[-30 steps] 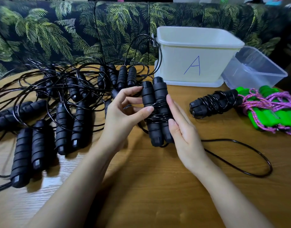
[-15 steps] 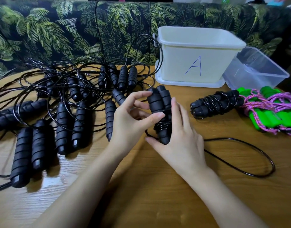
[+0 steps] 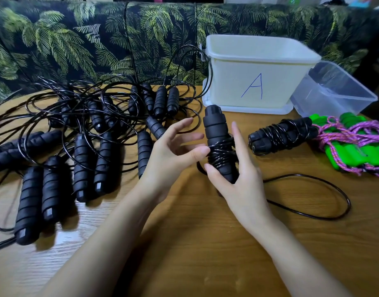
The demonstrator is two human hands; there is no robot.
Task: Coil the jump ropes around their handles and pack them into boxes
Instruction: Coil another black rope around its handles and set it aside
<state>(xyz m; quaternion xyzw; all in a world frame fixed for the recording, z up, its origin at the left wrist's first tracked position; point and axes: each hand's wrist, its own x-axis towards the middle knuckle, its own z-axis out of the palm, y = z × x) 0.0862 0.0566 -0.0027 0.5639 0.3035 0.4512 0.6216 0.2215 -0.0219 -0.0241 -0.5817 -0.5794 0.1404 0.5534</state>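
Observation:
My right hand (image 3: 246, 185) grips a pair of black foam jump rope handles (image 3: 215, 127), held upright above the wooden table (image 3: 205, 243). Thin black cord is wound several turns round their middle. The thumb of my left hand (image 3: 169, 155) presses on that coil, and its fingers are spread and straight. The remaining cord (image 3: 343, 202) trails off in a loose loop on the table to the right. A white box marked A (image 3: 255, 86) stands behind the handles, with a clear box (image 3: 334, 91) at its right.
A coiled black rope (image 3: 280, 136) and a green-handled rope wrapped in pink cord (image 3: 355, 146) lie at the right. Several uncoiled black ropes (image 3: 81, 146) sprawl tangled over the left half. A palm-print sofa (image 3: 98, 39) backs the table.
The handle pair has turned edge-on in my right hand, which now wraps it from behind and below. My left thumb has stayed on the coil. The loose loop has shifted slightly.

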